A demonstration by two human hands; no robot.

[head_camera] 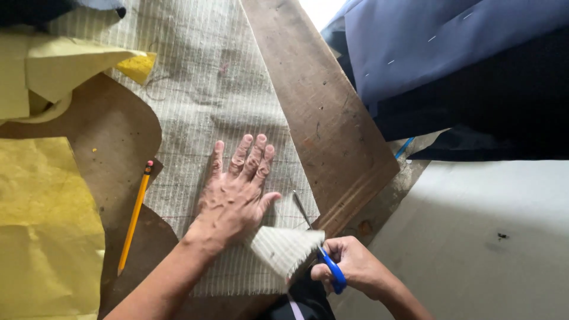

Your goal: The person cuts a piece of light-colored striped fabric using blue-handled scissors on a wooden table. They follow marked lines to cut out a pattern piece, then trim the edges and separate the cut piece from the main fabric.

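head view: we see left hand (pixel 237 198) flat on striped canvas (pixel 207 101), fingers spread narrow, pressing cloth down. right hand (pixel 354 265) just right of left hand, fingers closed round blue-handled scissors (pixel 317 243) (blades open, point up-left into canvas edge). cut flap (pixel 285 249) curls up between both hands. pencil (pixel 135 218) left of left hand, apart. wooden board (pixel 326 112) right of it. yellow paper (pixel 44 231) far left.

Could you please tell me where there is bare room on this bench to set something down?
Free: pale surface right of the wooden board, below the dark blue cloth. Crowded: left, with yellow paper, pencil and both hands on the striped fabric.
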